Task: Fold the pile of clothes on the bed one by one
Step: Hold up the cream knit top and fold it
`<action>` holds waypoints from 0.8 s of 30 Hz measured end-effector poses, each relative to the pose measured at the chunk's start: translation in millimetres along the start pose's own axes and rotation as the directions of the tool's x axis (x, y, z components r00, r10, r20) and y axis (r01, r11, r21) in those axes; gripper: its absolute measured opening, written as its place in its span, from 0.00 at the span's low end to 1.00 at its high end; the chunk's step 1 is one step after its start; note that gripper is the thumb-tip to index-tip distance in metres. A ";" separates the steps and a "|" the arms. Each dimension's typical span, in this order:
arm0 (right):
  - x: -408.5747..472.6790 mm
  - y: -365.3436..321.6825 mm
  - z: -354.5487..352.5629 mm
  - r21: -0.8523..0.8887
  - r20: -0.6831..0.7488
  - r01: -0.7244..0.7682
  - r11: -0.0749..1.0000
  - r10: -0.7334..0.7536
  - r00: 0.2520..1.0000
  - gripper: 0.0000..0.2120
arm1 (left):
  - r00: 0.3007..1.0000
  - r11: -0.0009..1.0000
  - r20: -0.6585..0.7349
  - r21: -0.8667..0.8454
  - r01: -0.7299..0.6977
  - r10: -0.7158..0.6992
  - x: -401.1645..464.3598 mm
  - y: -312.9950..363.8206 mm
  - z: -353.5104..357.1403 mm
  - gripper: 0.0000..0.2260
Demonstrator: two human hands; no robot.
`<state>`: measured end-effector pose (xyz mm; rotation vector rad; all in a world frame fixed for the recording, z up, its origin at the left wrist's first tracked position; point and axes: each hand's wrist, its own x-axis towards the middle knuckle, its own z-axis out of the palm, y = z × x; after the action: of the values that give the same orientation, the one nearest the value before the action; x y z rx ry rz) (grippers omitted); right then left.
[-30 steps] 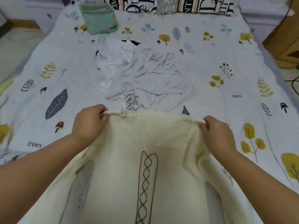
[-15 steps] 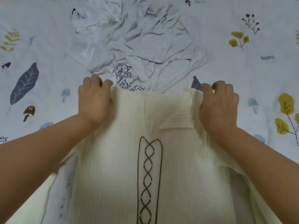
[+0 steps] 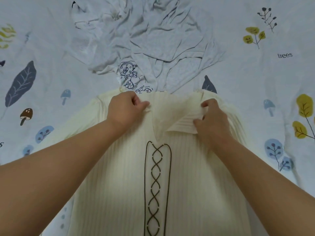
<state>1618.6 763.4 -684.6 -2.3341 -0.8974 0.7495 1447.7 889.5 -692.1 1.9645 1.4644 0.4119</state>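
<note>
hands (image 3: pixel 167 114) moved inward | now pinching sweater (image 3: pixel 187 176) collar (image 3: pixel 185 122)

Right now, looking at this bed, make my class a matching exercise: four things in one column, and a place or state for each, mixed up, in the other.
Things:
1. cream sweater
2. grey clothes pile
3. left hand
4. right hand

Place or state:
A. crumpled, beyond the collar
B. pinches the collar's left side
C. spread flat, lacing pattern facing up
D. grips the folded-over collar flap

Pairs: 1-C, 2-A, 3-B, 4-D
</note>
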 end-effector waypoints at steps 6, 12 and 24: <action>-23.4 8.8 -14.5 -0.546 -0.062 0.135 0.827 -0.201 0.978 0.16 | 0.993 0.993 -0.041 -0.045 0.105 -0.107 -28.6 -14.5 -22.6 0.05; -43.8 17.9 10.4 -0.687 0.074 0.307 0.659 -0.357 0.931 0.31 | 0.932 0.699 0.056 0.646 -0.308 0.359 -65.7 -49.5 -17.8 0.21; -120.0 29.7 -4.0 -0.485 0.093 0.298 0.822 -0.290 0.952 0.23 | 0.950 0.832 0.243 0.472 -0.292 0.195 -130.6 -47.0 -46.1 0.23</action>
<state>1558.7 657.1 -664.2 -2.5187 -1.5707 0.4383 1342.9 789.3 -672.4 2.5444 1.2875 -0.0688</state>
